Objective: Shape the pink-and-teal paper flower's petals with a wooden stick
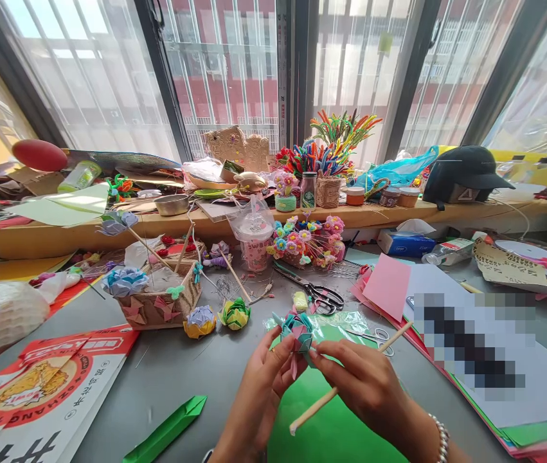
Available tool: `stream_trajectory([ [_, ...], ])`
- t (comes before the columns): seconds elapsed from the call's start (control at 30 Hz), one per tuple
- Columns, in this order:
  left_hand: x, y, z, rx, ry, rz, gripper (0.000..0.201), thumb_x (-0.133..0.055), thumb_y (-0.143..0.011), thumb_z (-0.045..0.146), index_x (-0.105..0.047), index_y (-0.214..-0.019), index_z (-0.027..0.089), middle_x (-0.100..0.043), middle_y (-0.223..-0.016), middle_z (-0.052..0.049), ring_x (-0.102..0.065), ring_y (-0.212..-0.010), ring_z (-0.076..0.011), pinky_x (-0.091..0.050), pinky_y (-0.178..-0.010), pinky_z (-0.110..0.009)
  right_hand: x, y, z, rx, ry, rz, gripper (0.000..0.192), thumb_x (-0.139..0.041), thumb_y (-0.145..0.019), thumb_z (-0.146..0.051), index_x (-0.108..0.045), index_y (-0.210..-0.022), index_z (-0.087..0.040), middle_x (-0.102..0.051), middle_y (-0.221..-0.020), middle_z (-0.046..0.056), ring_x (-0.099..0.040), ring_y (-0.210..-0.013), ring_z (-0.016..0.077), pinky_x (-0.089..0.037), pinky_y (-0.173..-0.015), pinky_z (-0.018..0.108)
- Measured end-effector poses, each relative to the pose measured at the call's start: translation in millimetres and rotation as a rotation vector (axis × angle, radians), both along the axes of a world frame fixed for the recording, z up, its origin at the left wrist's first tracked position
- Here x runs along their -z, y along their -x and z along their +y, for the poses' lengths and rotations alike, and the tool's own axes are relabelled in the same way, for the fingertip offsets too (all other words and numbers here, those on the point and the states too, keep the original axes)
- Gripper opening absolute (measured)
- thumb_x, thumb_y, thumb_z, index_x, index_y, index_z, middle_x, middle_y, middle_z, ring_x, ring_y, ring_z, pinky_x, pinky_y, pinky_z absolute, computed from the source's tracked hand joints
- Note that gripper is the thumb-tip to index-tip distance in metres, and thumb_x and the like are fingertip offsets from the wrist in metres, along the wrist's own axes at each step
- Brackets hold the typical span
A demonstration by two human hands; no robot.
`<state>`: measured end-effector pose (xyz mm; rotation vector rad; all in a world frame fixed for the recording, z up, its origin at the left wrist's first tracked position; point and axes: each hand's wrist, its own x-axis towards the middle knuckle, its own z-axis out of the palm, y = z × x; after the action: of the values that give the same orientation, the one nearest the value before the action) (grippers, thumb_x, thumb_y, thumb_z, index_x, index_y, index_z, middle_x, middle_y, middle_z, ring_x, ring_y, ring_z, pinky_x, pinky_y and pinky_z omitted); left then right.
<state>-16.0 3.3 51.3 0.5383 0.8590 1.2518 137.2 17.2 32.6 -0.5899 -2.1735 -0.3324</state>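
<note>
A folded paper flower [297, 329] in teal and pink is between my hands, above the green paper sheet [335, 424]. My left hand [266, 370] is closed around its left side and underside, thumb on the front. With fingertips pinched at the flower's lower right petals, my right hand [362, 379] is closed too. A thin wooden stick [314, 411] runs slantwise beneath the right hand; its middle is hidden, and I cannot tell whether the palm grips it. Nearby sit a yellow-green paper flower [234, 314] and a lilac-yellow one [200, 321].
Black-handled scissors [324, 297] and smaller scissors [379, 337] lie beyond the hands. A folded green paper strip [164, 429] and a printed paper bag [46, 392] are at left. Stacked paper [475, 347] covers the right side. A cardboard box [157, 302] stands behind the flowers.
</note>
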Motion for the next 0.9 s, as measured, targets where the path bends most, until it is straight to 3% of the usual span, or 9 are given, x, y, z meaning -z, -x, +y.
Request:
stream_trajectory([
  [0.3,-2.4,0,-3,0.030,-0.025,-0.041,0.024,-0.063,-0.077,0.018,-0.053,-0.098,0.012,-0.071,-0.082,-0.006,-0.066,-0.074,-0.0133,-0.051,-0.074,-0.023,4.2,2,-2,0.010,0.003,0.097,0.018,-0.044,-0.087,-0.009,-0.061,-0.083,-0.012,-0.067,-0.074,0.009,-0.062,-0.063,0.0152,-0.048,-0.052,0.024],
  [0.57,10.9,1,3,-0.041,0.019,0.079,0.051,-0.072,-0.068,0.021,-0.046,-0.111,0.015,-0.070,-0.086,-0.007,-0.067,-0.077,-0.0177,-0.053,-0.070,-0.028,9.6,3,3,0.033,0.081,0.055,0.018,-0.046,-0.085,-0.008,-0.059,-0.074,-0.015,-0.067,-0.078,0.006,-0.062,-0.062,0.0142,-0.046,-0.051,0.023],
  [0.9,20.6,2,9,-0.074,-0.052,0.154,0.059,-0.077,-0.058,0.031,-0.052,-0.108,0.013,-0.071,-0.082,-0.010,-0.067,-0.077,-0.0248,-0.052,-0.069,-0.034,9.9,4,4,0.010,0.167,0.071,0.022,-0.043,-0.086,-0.009,-0.057,-0.071,-0.018,-0.067,-0.078,0.005,-0.061,-0.059,0.0130,-0.045,-0.049,0.022],
])
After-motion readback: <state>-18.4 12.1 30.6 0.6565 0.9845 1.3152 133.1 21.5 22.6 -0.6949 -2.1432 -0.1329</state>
